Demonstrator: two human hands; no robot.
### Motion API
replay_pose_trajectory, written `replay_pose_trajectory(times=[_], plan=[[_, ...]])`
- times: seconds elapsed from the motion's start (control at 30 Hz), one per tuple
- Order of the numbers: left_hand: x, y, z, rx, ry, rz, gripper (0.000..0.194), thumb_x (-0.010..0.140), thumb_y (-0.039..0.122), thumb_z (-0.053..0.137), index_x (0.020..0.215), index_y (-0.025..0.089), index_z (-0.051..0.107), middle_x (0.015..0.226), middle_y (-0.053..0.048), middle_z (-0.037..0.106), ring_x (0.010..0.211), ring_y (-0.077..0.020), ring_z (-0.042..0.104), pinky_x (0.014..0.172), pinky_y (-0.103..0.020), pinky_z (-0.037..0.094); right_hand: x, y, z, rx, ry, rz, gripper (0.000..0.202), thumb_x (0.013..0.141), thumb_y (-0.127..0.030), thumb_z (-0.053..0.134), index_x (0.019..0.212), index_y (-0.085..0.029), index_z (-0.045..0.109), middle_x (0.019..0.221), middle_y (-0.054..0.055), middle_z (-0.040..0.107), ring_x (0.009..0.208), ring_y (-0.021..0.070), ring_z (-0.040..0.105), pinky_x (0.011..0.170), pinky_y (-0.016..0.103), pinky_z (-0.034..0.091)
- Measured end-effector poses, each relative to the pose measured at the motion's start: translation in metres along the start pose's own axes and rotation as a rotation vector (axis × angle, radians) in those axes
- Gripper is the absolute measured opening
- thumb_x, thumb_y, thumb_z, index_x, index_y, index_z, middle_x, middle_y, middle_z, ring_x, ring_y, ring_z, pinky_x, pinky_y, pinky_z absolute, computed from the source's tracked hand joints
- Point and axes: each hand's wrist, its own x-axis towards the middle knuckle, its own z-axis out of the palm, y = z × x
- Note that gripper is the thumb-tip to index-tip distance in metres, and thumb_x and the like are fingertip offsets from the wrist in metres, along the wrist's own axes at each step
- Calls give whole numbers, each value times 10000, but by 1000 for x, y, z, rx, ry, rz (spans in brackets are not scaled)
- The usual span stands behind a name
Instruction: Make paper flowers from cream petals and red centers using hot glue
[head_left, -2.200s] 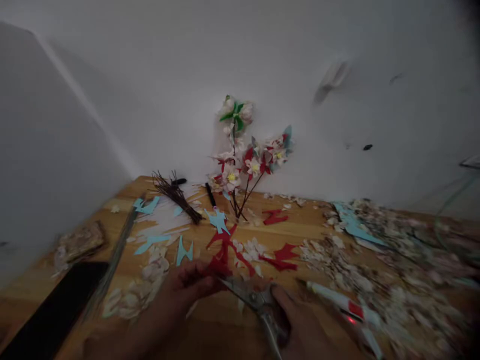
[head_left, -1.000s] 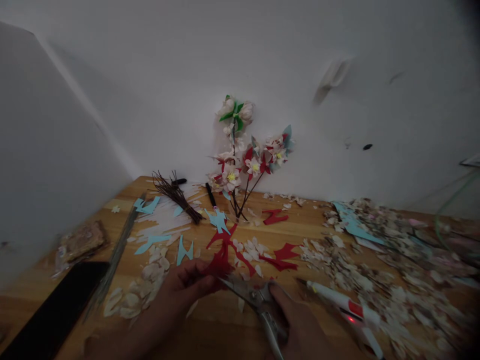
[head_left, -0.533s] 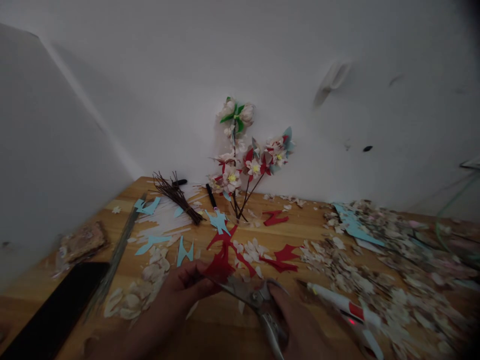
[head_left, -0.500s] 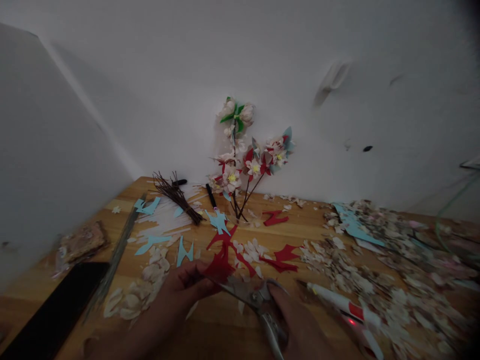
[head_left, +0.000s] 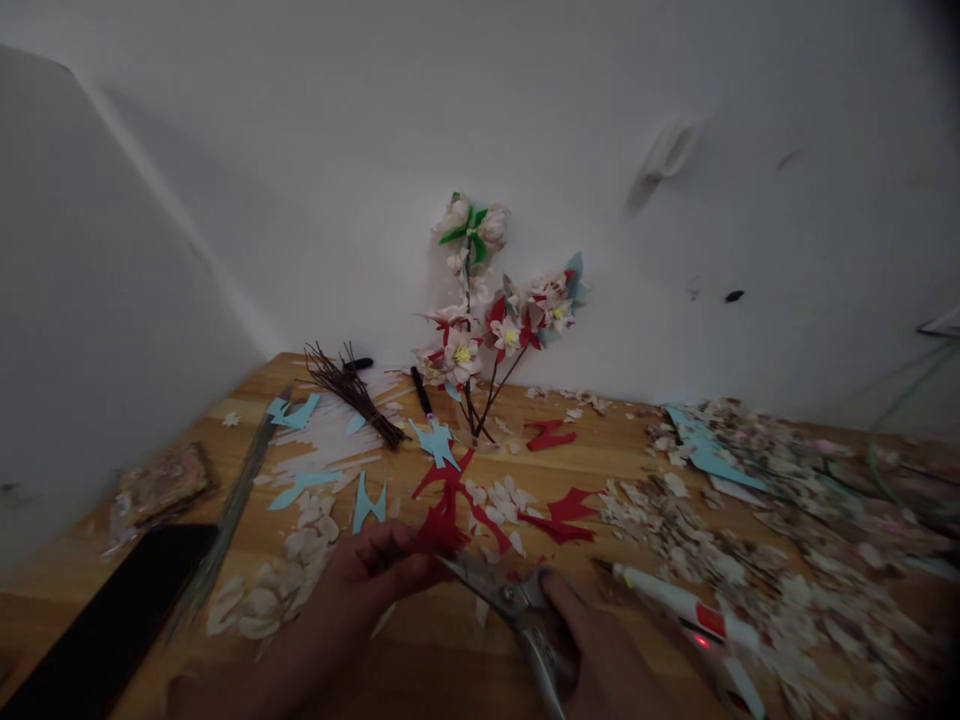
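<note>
Red scrap [head_left: 441, 532] sits at the tips of the scissors [head_left: 508, 594], pinched between thumb and fingers of the left hand [head_left: 367, 580]. The right hand [head_left: 604, 645] is wrapped around the scissors' handles; I cannot tell whether the blades bite into the scrap. To the scissors' right lies a glue gun [head_left: 675, 600], with petals [head_left: 810, 590] past it. Beyond the scissors, flowers [head_left: 463, 354] stand by the wall [head_left: 337, 180]; twigs [head_left: 360, 398] lie beyond and left of the scissors.

the scissors [head_left: 509, 597] have shifted slightly in the right hand [head_left: 596, 640] — pointing a touch higher
</note>
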Motion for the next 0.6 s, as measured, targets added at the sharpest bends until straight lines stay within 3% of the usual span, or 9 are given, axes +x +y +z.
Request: replay_pose_trajectory(times=[0.37,0.6], plan=[[1,3,0,9,16,-40,214,493,307,851,594,188,706,624,18,743,618,-124,673,655,-220,530,0,-5,-6,-51,32,-4,679,484,-125,646,1152,-206,562,1157,82,651,1011,310,619,853,343,486],[3,1,-2,14,5,-16,204,508,303,846,589,182,704,631,18,744,619,-125,672,657,-221,529,1,3,0,-47,-55,-27,759,494,-181,697,1227,-128,508,1286,163,542,1136,331,534,954,397,418]])
